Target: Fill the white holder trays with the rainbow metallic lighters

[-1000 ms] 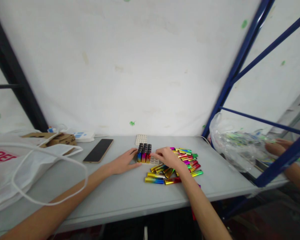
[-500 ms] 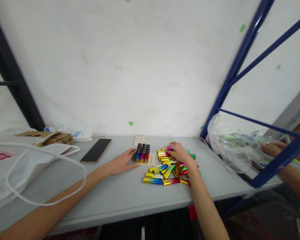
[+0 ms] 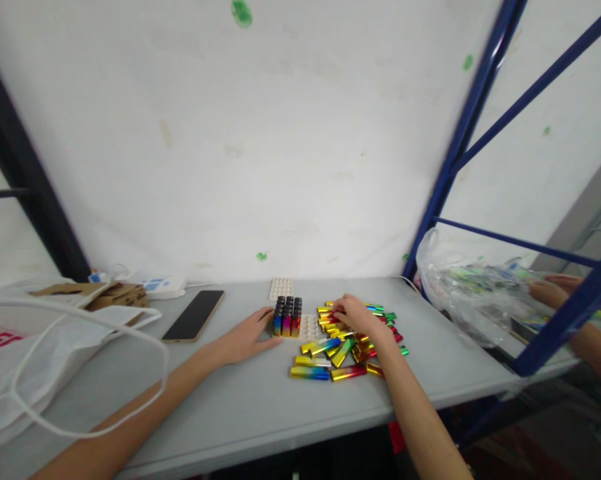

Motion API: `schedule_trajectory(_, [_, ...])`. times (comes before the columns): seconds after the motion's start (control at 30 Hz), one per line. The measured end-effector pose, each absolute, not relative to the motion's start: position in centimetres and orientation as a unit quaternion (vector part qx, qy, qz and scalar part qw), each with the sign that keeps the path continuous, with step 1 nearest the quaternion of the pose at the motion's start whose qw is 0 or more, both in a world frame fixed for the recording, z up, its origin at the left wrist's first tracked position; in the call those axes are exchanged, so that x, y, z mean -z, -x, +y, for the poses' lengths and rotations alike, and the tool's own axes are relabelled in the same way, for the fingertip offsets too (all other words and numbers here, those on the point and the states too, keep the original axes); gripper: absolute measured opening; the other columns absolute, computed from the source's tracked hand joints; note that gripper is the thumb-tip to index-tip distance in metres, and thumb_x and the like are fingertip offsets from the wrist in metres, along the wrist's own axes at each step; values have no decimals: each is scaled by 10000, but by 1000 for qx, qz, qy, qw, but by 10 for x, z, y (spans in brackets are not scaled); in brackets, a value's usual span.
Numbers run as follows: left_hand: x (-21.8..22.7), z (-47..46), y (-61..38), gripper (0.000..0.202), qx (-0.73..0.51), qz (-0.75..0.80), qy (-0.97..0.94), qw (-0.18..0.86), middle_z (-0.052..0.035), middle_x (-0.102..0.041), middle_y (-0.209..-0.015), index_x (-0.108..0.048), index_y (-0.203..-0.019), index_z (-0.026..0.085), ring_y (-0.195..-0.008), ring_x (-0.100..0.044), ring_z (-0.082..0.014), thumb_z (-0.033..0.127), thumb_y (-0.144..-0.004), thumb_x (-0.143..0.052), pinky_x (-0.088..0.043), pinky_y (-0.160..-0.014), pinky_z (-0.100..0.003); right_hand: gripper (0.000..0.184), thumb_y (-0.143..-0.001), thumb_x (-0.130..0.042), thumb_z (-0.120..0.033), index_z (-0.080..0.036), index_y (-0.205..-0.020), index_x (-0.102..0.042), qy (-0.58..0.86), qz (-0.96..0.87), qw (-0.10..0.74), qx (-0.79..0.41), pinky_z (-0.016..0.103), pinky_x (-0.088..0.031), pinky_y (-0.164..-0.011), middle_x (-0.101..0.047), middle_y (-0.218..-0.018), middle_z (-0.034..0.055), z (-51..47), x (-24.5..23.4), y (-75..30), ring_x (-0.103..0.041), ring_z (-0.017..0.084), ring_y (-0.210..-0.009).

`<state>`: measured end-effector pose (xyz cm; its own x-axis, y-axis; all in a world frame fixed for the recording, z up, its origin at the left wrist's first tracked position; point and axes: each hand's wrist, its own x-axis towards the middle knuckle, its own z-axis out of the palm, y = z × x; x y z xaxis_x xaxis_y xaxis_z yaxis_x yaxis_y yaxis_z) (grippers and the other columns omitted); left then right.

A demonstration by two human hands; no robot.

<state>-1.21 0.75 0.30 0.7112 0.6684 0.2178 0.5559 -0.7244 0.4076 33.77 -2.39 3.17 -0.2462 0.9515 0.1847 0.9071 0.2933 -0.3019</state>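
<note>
A white holed tray (image 3: pixel 309 326) lies on the grey table (image 3: pixel 240 393) with several rainbow-coloured metallic tubes (image 3: pixel 288 315) standing upright in its left part. My left hand (image 3: pixel 244 336) rests flat and open against the tray's left side. To the right lies a loose pile of the same shiny tubes (image 3: pixel 347 340). My right hand (image 3: pixel 356 315) is over the pile with its fingers curled onto a tube there.
A second white tray (image 3: pixel 281 288) lies behind the first. A black phone (image 3: pixel 194 315), a cardboard box (image 3: pixel 100 295) and a white bag (image 3: pixel 40 353) are at the left. A blue rack post (image 3: pixel 455 153) and a clear plastic bag (image 3: pixel 470 293) stand right; another person's hand (image 3: pixel 550 290) works there.
My right hand has moved from the tray rightward onto the loose pile and curled onto a tube. My left hand has stayed by the tray.
</note>
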Motion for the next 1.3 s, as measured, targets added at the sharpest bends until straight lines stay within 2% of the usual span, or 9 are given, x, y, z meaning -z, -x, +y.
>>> schedule_trajectory(0.3, [-2, 8, 12, 707, -192, 327, -912, 156, -168, -485, -1564, -484, -1488, 182, -1423, -490, -351, 655, -967, -555, -365, -1235, -493, 224, -1047, -493, -246, -152, -1080, -695, 618, -773, 141, -16, 344, -448, -928, -702, -1137, 163, -24, -24, -336, -653, 247, -1040])
schedule_trajectory(0.4, [-5, 7, 12, 698, -183, 331, -913, 154, -172, -479, -1567, -485, -1476, 183, -1424, -489, -352, 660, -970, -544, -368, -1231, -496, 235, -1069, -444, -272, -151, -1091, -645, 617, -759, 205, -34, 335, -456, -898, -701, -1127, 159, -24, -25, -334, -660, 234, -1013])
schedule_trajectory(0.57, [-7, 6, 12, 715, -173, 339, -911, 158, -186, -462, -1579, -484, -1476, 163, -1447, -465, -365, 658, -965, -554, -348, -1243, -498, 314, -1077, -374, -382, -179, -1162, -599, 573, -723, 366, -123, 288, -454, -692, -706, -786, 28, -26, -35, -328, -622, 183, -680])
schedule_trajectory(0.7, [-6, 7, 12, 705, -176, 335, -912, 159, -166, -453, -1592, -466, -1494, 181, -1459, -457, -345, 646, -972, -556, -336, -1251, -480, 365, -949, -589, -537, -188, -933, -694, 543, -690, 467, -108, 271, -406, -624, -650, -690, 3, -26, -45, -324, -548, 164, -634])
schedule_trajectory(0.8, [-6, 6, 12, 706, -172, 340, -911, 157, -168, -447, -1596, -449, -1506, 187, -1462, -454, -342, 645, -979, -547, -337, -1249, -483, 468, -877, -637, -634, -192, -722, -624, 532, -658, 516, -132, 268, -365, -568, -514, -580, -31, -24, -50, -322, -467, 141, -572])
schedule_trajectory(0.87, [-6, 6, 13, 715, -171, 342, -910, 159, -176, -442, -1598, -447, -1509, 179, -1463, -451, -346, 648, -978, -544, -338, -1248, -487, 528, -874, -601, -699, -206, -692, -548, 510, -642, 547, -166, 266, -390, -561, -500, -595, -31, -24, -51, -319, -486, 141, -578])
schedule_trajectory(1.03, [-4, 8, 14, 703, -177, 328, -915, 157, -165, -437, -1603, -439, -1515, 188, -1464, -446, -340, 641, -986, -539, -331, -1253, -482, 524, -901, -538, -754, -231, -920, -503, 420, -599, 585, -349, 284, -532, -629, -642, -763, -7, -30, -49, -305, -653, 161, -646])
schedule_trajectory(1.17, [-3, 9, 13, 714, -169, 330, -915, 159, -157, -415, -1618, -417, -1533, 187, -1481, -424, -329, 640, -993, -532, -308, -1267, -474, 472, -928, -525, -717, -256, -874, -441, 401, -599, 582, -377, 228, -388, -468, -439, -568, -102, -33, -49, -297, -417, 104, -432])
schedule_trajectory(1.3, [-5, 7, 13, 717, -165, 335, -914, 161, -157, -421, -1613, -422, -1530, 187, -1477, -430, -332, 644, -990, -532, -315, -1265, -477, 510, -919, -536, -671, -233, -689, -410, 474, -623, 573, -243, 245, -288, -503, -359, -582, -71, -32, -50, -292, -334, 105, -525])
